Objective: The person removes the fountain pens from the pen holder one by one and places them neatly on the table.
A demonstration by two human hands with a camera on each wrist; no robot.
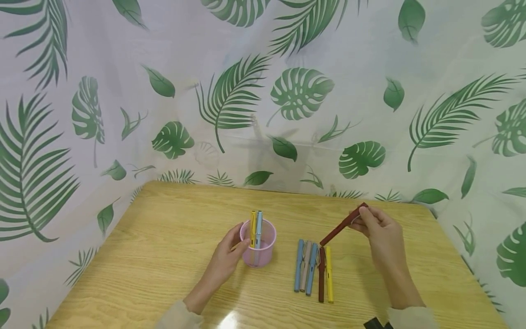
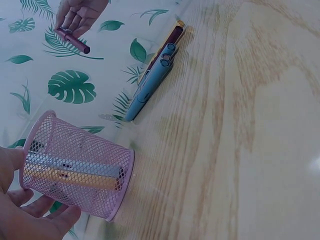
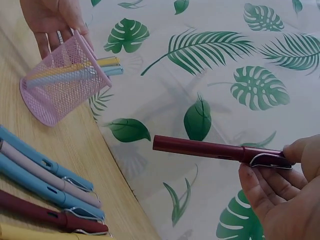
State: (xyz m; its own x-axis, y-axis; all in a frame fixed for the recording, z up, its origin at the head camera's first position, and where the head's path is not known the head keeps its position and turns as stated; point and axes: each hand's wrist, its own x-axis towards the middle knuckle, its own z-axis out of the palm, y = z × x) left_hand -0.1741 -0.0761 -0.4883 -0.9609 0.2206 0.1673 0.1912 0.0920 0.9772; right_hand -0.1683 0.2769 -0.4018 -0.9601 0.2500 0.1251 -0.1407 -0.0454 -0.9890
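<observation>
My left hand [image 1: 228, 253] holds the pink mesh pen cup [image 1: 267, 257] by its left side, thumb near the rim. The cup stands upright on the table with a yellow pen [image 1: 253, 228] and a light blue pen [image 1: 259, 230] inside. My right hand [image 1: 384, 233] pinches a dark red pen [image 3: 200, 148] by its clip end, its other end slanting down to the left. Beneath that lies a row of pens: a blue one [image 1: 298, 267], a greyish-pink one [image 1: 305, 269], another blue one [image 1: 312, 269], a dark red one [image 1: 322, 278] and a yellow one [image 1: 329, 278].
The wooden table [image 1: 172, 237] meets a white leaf-patterned cloth [image 1: 242, 160] at its back and sides. A small black object [image 1: 376, 323] shows at the bottom edge of the head view, near the right sleeve [image 1: 411, 317].
</observation>
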